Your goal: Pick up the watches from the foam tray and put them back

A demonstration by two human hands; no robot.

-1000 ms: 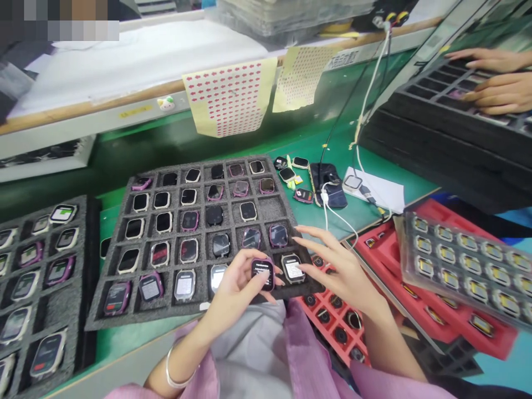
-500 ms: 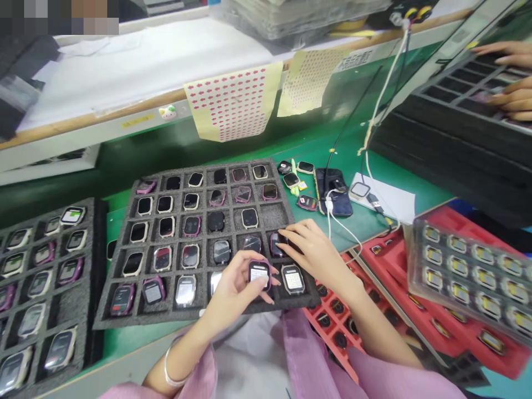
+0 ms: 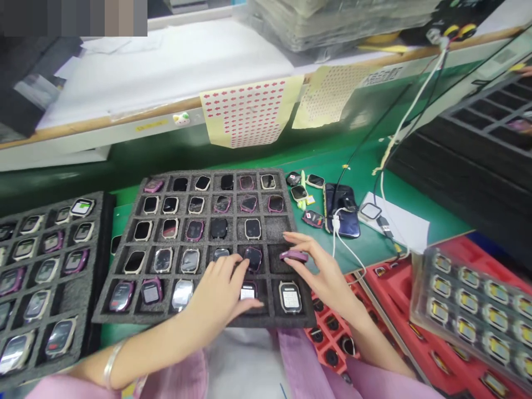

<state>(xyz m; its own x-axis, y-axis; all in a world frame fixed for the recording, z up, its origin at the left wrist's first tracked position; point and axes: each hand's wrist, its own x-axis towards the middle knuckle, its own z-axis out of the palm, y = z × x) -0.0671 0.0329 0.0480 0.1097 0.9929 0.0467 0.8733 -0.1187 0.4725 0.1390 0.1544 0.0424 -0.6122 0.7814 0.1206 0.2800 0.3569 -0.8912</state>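
Note:
My right hand [image 3: 322, 271] pinches a purple smartwatch [image 3: 294, 256], tilted edge-on, above a compartment at the right side of the dark foam tray [image 3: 199, 320]. My left hand [image 3: 220, 288] is open over the tray, thumb apart from the fingers. Its fingertips reach the edge of a dark-screened purple smartwatch [image 3: 252, 259]; whether they touch it I cannot tell. Below that hand, a smartwatch with a lit white screen [image 3: 248, 291] lies partly hidden in the front row. To its right sits a light-framed smartwatch [image 3: 290, 296], also lit.
Another foam tray of smartwatches [image 3: 93, 266] stands at left. Behind at right lie a phone [image 3: 343, 213] with a white cable, loose watches and a charging cable on white paper [image 3: 411, 227]. Red trays [image 3: 382, 288] and a clear tray of parts [image 3: 474, 299] are at right.
The lit-screen purple smartwatch has gone from my left hand into a front-row compartment. My right hand has lifted a purple smartwatch from its compartment. The view has shifted, and the co-worker's hands are mostly out of frame.

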